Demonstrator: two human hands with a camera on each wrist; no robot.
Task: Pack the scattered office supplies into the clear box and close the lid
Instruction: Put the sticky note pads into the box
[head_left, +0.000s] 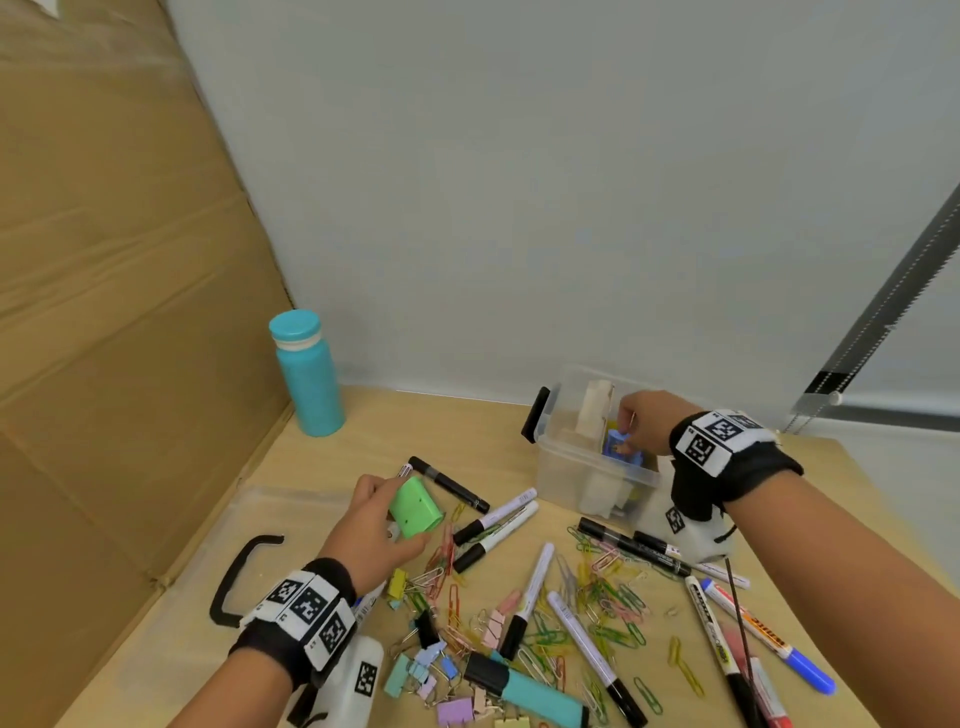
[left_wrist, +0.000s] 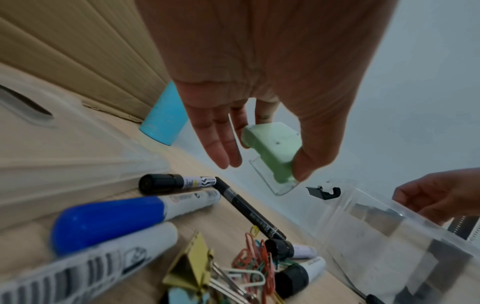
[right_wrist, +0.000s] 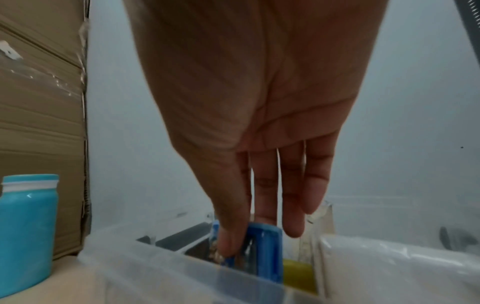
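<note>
The clear box (head_left: 571, 467) stands open at the back right of the table, with white and yellow items inside. My right hand (head_left: 639, 423) reaches into it, and thumb and fingers pinch a blue plastic piece (right_wrist: 269, 246) standing upright inside the box (right_wrist: 155, 267). My left hand (head_left: 387, 519) holds a pale green plastic block (head_left: 415, 506) just above the table, left of the box. The thumb and a fingertip grip the block (left_wrist: 272, 146) at its ends; the other fingers (left_wrist: 221, 144) stay straight. Markers (head_left: 498, 519), paper clips (head_left: 608, 597) and binder clips (head_left: 431, 670) lie scattered in front.
The box's clear lid (head_left: 270, 514) with a black handle (head_left: 236, 582) lies flat at the left, against a cardboard wall (head_left: 104, 312). A teal bottle (head_left: 309, 374) stands in the back corner. A teal highlighter (head_left: 524, 691) lies near the front edge.
</note>
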